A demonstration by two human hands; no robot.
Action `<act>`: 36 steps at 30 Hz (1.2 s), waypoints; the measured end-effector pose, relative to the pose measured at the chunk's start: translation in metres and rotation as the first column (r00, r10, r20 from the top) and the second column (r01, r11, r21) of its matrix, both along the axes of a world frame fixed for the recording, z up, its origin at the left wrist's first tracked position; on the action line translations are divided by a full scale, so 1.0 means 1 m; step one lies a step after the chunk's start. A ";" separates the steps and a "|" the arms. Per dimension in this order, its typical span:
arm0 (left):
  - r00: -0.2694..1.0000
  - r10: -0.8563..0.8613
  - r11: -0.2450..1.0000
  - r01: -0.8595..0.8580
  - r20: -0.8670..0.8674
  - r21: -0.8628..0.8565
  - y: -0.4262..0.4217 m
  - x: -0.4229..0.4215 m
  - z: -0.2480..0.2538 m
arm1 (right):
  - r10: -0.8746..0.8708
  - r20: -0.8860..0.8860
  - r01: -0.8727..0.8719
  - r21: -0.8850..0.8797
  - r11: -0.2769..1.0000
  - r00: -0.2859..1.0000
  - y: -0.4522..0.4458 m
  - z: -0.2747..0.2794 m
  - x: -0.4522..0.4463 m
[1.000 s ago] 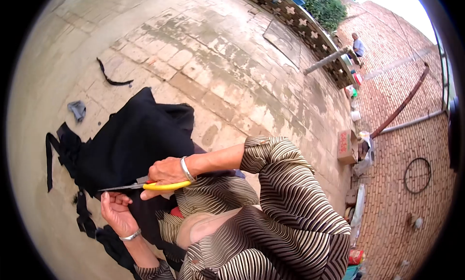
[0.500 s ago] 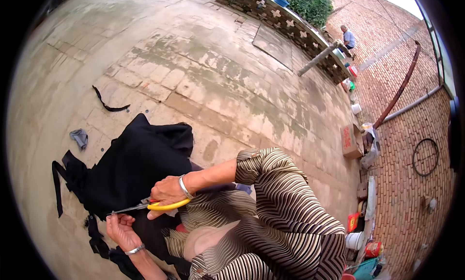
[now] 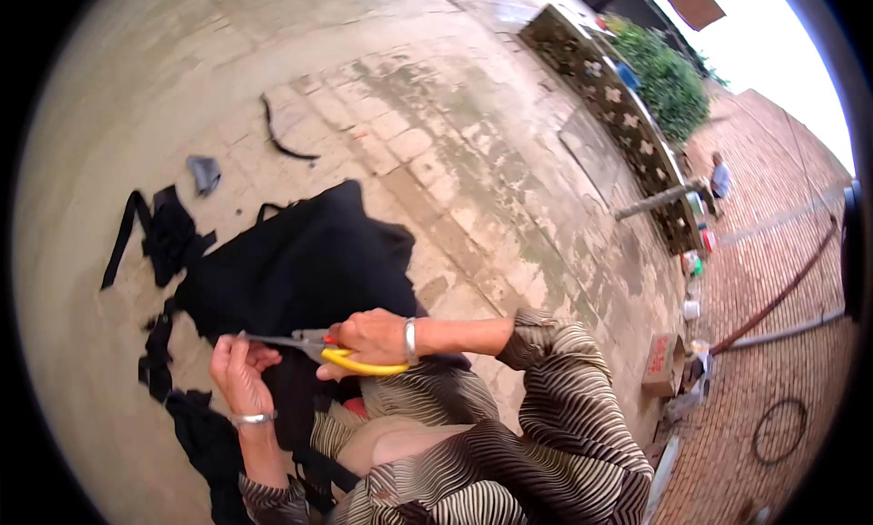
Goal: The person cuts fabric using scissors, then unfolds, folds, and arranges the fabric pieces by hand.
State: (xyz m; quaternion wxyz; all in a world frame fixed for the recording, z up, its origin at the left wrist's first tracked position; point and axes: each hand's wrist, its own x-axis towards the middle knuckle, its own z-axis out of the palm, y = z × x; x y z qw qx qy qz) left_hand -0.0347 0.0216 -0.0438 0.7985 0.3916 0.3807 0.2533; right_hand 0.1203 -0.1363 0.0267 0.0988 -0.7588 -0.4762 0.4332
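My right hand (image 3: 373, 336) grips scissors (image 3: 366, 365) by their yellow handles, their grey blades pointing left across the lower edge of a black cloth (image 3: 305, 252). The cloth lies bunched over the ground in front of me, its near part reaching my lap. At the blade tips, my left hand (image 3: 244, 380) is pinched, thumb and forefinger together at the cloth's edge. The exact spot between those fingertips is too small to make out. Each wrist wears a silver bracelet.
Cut black strips (image 3: 159, 343) and a black scrap (image 3: 173, 234) lie left of the cloth. Farther off are a grey scrap (image 3: 205, 174) and a curved black strip (image 3: 277, 136). A cardboard box (image 3: 664, 364) stands by the brick wall (image 3: 773, 361); another person (image 3: 719, 177) is far back.
My view has turned, so the courtyard sits lower and farther right. The scissors now lie more level in the picture. Both hands remain at the cloth's edge.
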 end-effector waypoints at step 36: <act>0.999 0.046 0.995 -0.046 0.000 -0.084 -0.009 0.000 0.019 | 0.037 -0.310 -0.048 -0.029 0.998 0.950 0.000 0.006 0.017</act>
